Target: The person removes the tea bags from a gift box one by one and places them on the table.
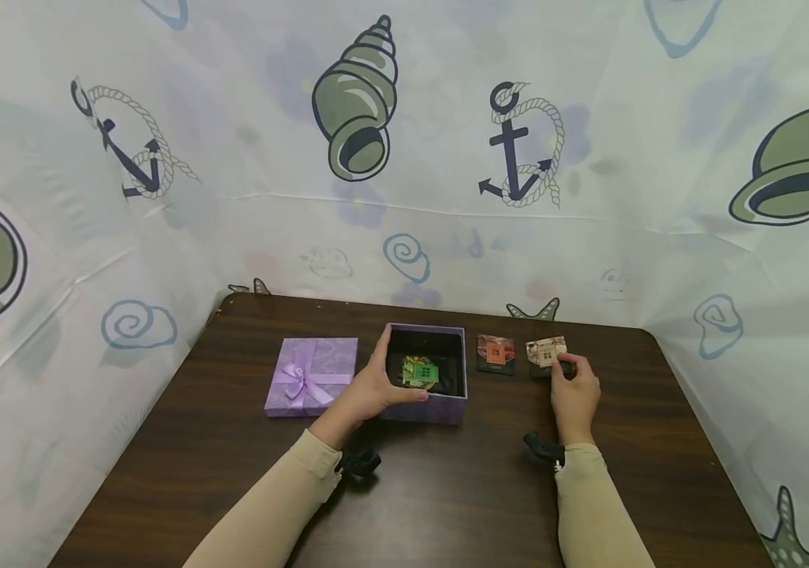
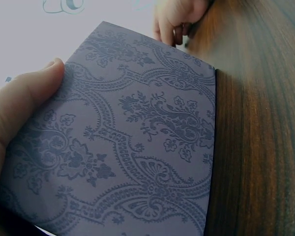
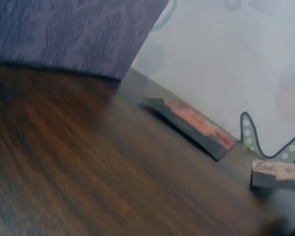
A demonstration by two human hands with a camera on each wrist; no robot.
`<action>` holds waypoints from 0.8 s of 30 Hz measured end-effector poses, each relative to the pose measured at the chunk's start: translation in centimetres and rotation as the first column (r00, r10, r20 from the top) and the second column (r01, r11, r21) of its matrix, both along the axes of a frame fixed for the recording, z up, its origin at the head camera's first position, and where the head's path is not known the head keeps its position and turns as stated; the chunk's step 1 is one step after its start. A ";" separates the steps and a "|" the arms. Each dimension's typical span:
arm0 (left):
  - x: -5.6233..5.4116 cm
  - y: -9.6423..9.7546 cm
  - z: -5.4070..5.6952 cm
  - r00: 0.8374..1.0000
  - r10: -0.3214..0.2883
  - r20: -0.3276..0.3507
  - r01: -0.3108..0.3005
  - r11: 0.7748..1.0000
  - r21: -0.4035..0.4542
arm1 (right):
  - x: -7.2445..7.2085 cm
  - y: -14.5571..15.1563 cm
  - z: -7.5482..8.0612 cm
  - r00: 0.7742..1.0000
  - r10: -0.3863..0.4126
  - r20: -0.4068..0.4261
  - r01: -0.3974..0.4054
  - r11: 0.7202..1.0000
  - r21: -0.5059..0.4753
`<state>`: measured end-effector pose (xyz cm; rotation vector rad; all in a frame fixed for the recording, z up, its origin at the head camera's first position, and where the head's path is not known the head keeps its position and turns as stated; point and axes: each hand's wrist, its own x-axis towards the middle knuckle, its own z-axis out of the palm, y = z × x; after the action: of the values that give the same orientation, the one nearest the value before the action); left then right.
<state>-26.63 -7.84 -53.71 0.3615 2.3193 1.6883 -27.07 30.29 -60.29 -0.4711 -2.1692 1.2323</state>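
Observation:
An open lilac gift box (image 1: 421, 409) with a black inside stands on the table, and a small packet with a green label (image 1: 420, 371) lies in it. My left hand (image 1: 368, 388) grips the box's left side, fingers at the back left and thumb along the front rim. In the left wrist view the thumb lies against the box's patterned wall (image 2: 137, 128). My right hand (image 1: 574, 398) pinches the near right edge of a small black packet with a cream label (image 1: 544, 350). A similar packet with a red label (image 1: 495, 354) lies between that one and the box.
The box's lilac lid (image 1: 313, 375), tied with a ribbon bow, lies left of the box. All of it is on a dark brown wooden table (image 1: 461, 489). A pale printed cloth (image 1: 447, 260) hangs behind the table's back edge.

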 end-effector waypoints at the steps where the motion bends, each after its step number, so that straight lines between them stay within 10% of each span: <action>1: 0.0 0.0 0.0 1.000 0.000 0.000 0.000 1.000 -0.002 | 0.0 -0.1 0.0 0.999 -0.008 0.031 0.008 1.000 0.029; 24: -0.3 0.1 -0.2 1.000 -0.002 0.004 0.002 1.000 -0.008 | -0.2 -0.7 0.0 0.961 -0.002 0.278 -0.069 0.967 0.245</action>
<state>-26.97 -7.77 -53.92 0.3581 2.3214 1.6768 -27.28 29.57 -60.25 -0.5246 -2.5385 0.9309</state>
